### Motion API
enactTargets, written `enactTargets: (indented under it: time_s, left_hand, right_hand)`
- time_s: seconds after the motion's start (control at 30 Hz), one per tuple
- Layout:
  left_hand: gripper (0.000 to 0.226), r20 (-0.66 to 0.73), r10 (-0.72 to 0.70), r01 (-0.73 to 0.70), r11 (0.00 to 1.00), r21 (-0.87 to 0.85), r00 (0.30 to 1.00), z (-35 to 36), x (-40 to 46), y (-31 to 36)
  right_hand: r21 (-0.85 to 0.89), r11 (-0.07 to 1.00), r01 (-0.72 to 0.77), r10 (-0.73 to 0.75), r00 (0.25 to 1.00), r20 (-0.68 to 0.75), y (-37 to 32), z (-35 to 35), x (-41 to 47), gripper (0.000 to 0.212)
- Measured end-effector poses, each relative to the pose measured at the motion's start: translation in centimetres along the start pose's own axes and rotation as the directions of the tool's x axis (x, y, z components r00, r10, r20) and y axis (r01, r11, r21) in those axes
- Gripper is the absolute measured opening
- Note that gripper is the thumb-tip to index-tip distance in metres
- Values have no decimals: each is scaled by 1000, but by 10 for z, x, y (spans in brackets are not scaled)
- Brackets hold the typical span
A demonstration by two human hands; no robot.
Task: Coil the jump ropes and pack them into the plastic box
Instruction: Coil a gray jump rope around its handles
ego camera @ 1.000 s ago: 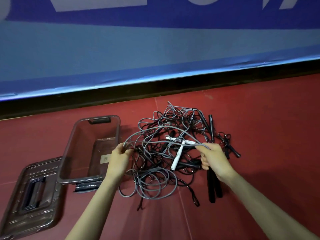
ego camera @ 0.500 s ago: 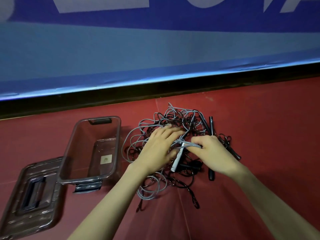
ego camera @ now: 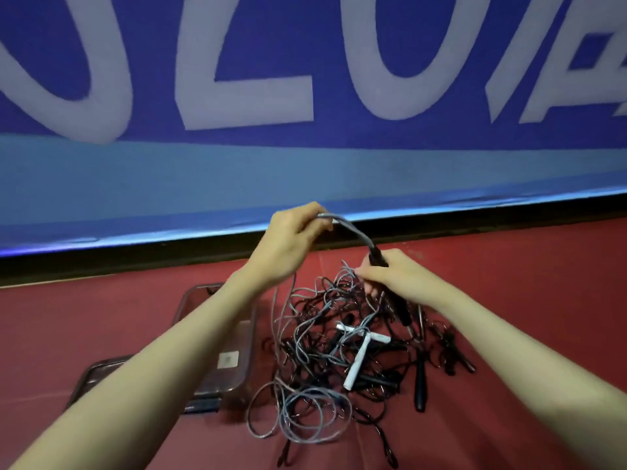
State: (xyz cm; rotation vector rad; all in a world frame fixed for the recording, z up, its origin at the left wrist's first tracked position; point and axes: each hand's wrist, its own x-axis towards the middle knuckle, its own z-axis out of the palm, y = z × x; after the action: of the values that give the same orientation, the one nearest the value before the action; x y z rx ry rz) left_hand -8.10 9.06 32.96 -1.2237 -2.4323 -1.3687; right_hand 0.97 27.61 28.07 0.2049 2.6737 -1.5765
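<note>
Above the tangled jump ropes (ego camera: 342,351) at lower centre, a limp grey cord (ego camera: 356,232) was pinched by the left hand (ego camera: 291,239); its stiff black handle (ego camera: 376,257), judged the surest hold, was gripped by the right hand (ego camera: 397,276).

We see both bare forearms reach forward and converge; left hand (ego camera: 291,240) raised higher, fingers curled, pinching a grey cord (ego camera: 353,228); right hand (ego camera: 395,276) lower, just beside it, fingers wrapped around a black handle (ego camera: 377,257)
</note>
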Motion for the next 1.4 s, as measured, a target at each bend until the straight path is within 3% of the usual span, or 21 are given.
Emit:
enactTargets:
  time_s: [0.1,0.3,0.37,0.43,0.5,0.67,0.77,0.97,1.17,1.3,1.33,1.4]
  left_hand:
    - [20,-172,-87,67,991,-119,981,-38,17,39]
    - [24,-377,-169,40,945,-325,911,-85,36,112]
    - [22,-458,-209,14,919,-393,864,-96,36,130]
    - [36,-511,-248,-12,892,-452,823,-102,29,146]
    - [37,-525,-311,-14,851,-525,793,-105,21,154]
    - [33,-397,-472,22,664,-747,787,-119,14,155]
    - [25,-353,-516,3,567,-823,780,-128,11,156]
    - [13,-338,-615,-10,472,-881,713,-115,23,158]
    - [15,-254,-730,41,359,-932,634,-91,27,129]
    - [19,9,-663,196,209,-958,749,-85,16,117]
    - [18,45,-635,227,207,-952,771,-86,14,120]
    - [16,13,-574,222,296,-929,819,-92,12,127]
  right_hand:
    - [-16,998,56,-57,997,-48,-36,-20,-5,20]
    - [88,986,140,-118,970,-214,-119,-46,-20,24]
    - [112,983,148,-105,941,-322,-143,-54,-28,27]
    - [106,982,158,-91,879,-468,-163,-61,-40,32]
    - [103,982,161,-90,865,-494,-180,-64,-53,35]
    - [233,942,242,-144,918,-369,-213,-71,-81,27]
    - [198,954,223,-147,929,-339,-218,-76,-90,27]
    - [138,967,213,-168,944,-286,-212,-61,-87,26]
    - [85,971,224,-184,925,-333,-223,-56,-78,24]
    - [-56,977,205,-211,912,-351,-208,-58,-85,10]
    - [-70,977,202,-213,909,-358,-204,-59,-87,9]
    - [-42,980,197,-198,910,-364,-201,-64,-89,12]
